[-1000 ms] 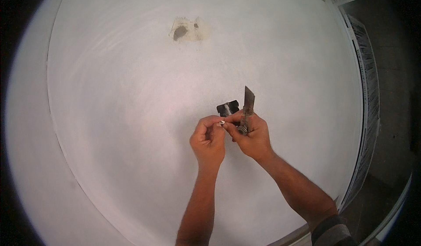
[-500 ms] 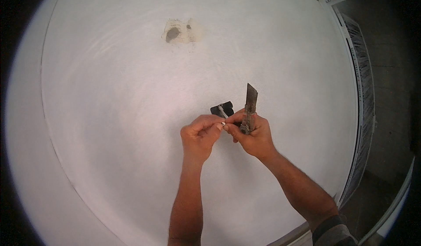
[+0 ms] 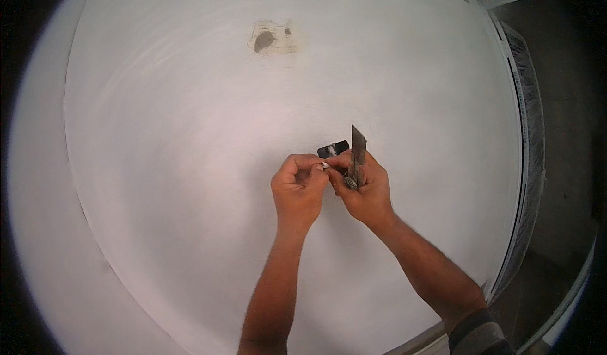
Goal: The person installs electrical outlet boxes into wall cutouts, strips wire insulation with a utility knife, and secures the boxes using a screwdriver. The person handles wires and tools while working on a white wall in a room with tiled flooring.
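My left hand (image 3: 296,187) is closed in a pinch on the tip of a thin white wire (image 3: 325,165). The fingers of my right hand (image 3: 370,193) meet it at the same spot, thumb and forefinger beside the wire. Gripped in the right hand is a worn utility knife (image 3: 358,149), its broad blade pointing up and away from the wire. Just beyond the fingertips sits a small black wall box (image 3: 339,147) with a whitish strand across it. The fingers hide part of the wire.
A large white wall (image 3: 190,133) fills most of the view. Above the hands is a rough patch (image 3: 265,41) with grey spots. On the right stands a frame (image 3: 521,102) with plastic-covered edging, beside a dark grey area (image 3: 563,165).
The view has shifted, moving the wall patch and black box right and up in the picture. Against the wall, the right hand and knife have moved left, and the blade now overlaps the box's edge.
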A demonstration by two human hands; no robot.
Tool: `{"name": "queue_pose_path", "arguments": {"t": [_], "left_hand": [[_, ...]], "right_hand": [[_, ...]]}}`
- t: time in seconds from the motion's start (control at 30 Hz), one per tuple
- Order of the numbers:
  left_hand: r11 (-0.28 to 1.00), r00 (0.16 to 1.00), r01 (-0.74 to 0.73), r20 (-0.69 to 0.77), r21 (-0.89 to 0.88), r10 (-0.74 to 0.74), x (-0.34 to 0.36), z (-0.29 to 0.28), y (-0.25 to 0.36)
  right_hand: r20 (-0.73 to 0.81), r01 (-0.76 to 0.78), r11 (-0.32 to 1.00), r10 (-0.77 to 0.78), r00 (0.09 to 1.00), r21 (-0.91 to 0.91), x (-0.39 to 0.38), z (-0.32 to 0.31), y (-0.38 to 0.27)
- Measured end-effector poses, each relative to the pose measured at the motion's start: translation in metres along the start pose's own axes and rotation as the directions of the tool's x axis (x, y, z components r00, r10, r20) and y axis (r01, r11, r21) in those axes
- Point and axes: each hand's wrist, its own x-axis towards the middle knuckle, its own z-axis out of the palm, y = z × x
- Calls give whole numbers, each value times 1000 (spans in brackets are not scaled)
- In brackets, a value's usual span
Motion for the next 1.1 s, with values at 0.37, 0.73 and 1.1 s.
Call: {"name": "queue_pose_path", "arguments": {"t": [0.37,0.73,1.1], "left_hand": [[985,988,157,11,-65,-157,14,-7,-3],[967,926,-215,344,139,156,42,-40,-5],[803,825,-519,420,292,379,41,-33,1]], "right_hand": [[52,-83,993,78,996,88,10,3,2],[169,-215,976,206,964,33,25,-8,0],[139,-169,985,171,975,-29,21,-12,-1]]}}
